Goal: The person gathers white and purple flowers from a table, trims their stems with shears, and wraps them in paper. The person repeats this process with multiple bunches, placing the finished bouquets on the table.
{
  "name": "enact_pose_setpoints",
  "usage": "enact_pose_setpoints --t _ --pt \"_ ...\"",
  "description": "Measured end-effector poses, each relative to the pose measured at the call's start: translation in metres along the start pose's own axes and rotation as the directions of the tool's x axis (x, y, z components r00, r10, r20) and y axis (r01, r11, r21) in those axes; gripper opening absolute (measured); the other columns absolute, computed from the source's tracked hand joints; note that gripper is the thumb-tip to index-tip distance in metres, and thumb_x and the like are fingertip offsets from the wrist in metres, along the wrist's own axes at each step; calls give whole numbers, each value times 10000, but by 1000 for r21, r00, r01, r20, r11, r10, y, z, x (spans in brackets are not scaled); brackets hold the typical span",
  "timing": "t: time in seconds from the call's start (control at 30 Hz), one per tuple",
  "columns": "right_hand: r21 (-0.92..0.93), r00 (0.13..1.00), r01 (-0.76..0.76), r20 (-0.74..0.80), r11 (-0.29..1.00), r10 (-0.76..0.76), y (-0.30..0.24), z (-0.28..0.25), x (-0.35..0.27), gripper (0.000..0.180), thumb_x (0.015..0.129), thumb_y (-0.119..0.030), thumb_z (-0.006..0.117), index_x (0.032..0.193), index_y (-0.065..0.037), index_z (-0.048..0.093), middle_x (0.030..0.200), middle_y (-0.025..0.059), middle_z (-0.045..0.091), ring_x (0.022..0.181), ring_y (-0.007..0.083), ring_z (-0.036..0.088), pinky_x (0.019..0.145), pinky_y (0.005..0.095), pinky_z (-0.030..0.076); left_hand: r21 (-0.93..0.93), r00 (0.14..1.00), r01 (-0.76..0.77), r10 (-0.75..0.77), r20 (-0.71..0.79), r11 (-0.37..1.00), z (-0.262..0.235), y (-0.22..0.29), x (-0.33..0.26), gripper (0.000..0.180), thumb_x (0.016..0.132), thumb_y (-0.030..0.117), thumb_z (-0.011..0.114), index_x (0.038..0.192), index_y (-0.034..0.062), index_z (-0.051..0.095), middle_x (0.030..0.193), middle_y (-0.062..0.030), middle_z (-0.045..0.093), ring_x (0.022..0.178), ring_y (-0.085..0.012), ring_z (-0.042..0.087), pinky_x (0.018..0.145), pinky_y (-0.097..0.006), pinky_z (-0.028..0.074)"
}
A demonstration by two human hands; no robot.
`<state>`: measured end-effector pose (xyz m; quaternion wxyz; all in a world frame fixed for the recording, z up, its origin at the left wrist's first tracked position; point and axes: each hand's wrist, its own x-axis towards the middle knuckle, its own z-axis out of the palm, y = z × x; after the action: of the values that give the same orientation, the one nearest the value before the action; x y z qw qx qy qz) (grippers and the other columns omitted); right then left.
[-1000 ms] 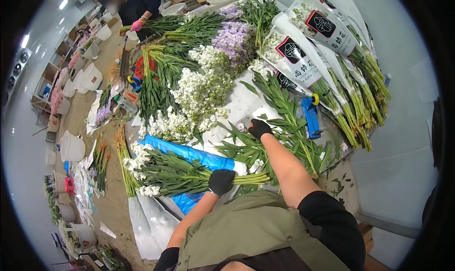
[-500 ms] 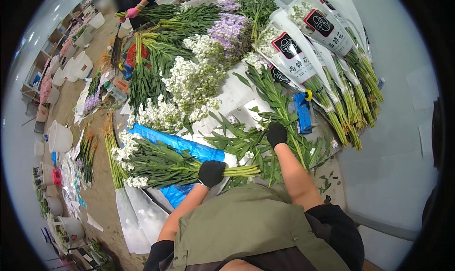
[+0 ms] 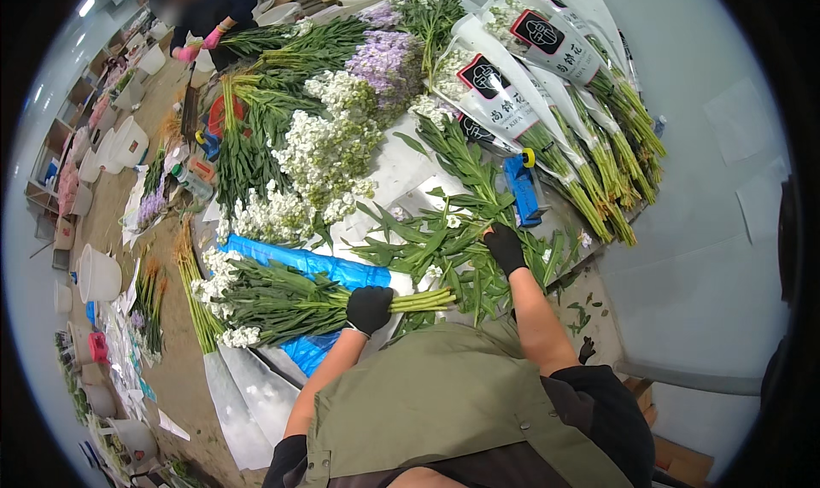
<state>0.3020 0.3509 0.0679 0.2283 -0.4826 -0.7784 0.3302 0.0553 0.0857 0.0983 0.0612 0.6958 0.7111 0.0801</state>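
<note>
Your left hand grips white-flower bunch by stems; right hand closed in loose leafy stems. Bunching step; next likely adds stem.

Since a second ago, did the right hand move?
Yes. The right hand slid down the leafy stems, toward the body, judged against the blue tool.

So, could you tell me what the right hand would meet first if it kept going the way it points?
Probably the blue tool beyond the loose green stems that the right hand rests on; depth is hard to judge.
</note>
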Motion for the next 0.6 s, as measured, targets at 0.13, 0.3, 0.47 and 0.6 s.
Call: enact_pose_setpoints --t 0.13,0.3,0.47,0.6 --pt "451 990 -129 101 883 93 10 -22 -9 174 790 -196 599 809 -25 621 747 45 603 681 141 540 646 293 420 10 1000 -5 5 16 1000 -7 2 4 68 694 187 605 740 145 577 647 -76 584 615 -278 599 537 -421 443" --pt "672 985 -171 115 720 128 -26 -57 -21 159 844 -217 618 788 -69 603 704 -28 545 637 75 475 593 240 368 -20 997 -29 28 -73 999 -19 0 0 83 675 183 619 740 152 579 663 -76 594 617 -290 601 540 -425 455" --pt "736 991 -120 127 666 38 -99 -88 -52 190 876 -258 605 849 -73 570 702 -11 551 601 74 544 527 226 398 9 995 51 -50 -90 999 -88 4 11 185 647 192 662 788 117 570 694 -90 582 667 -293 596 582 -415 476" --pt "783 980 -133 194 607 -36 -154 -89 -85 131 879 -185 589 874 -58 558 717 -11 558 597 65 552 506 211 411 -66 969 99 -112 -222 993 -139 2 8 225 654 225 696 840 132 610 725 -84 604 689 -293 604 586 -406 473"
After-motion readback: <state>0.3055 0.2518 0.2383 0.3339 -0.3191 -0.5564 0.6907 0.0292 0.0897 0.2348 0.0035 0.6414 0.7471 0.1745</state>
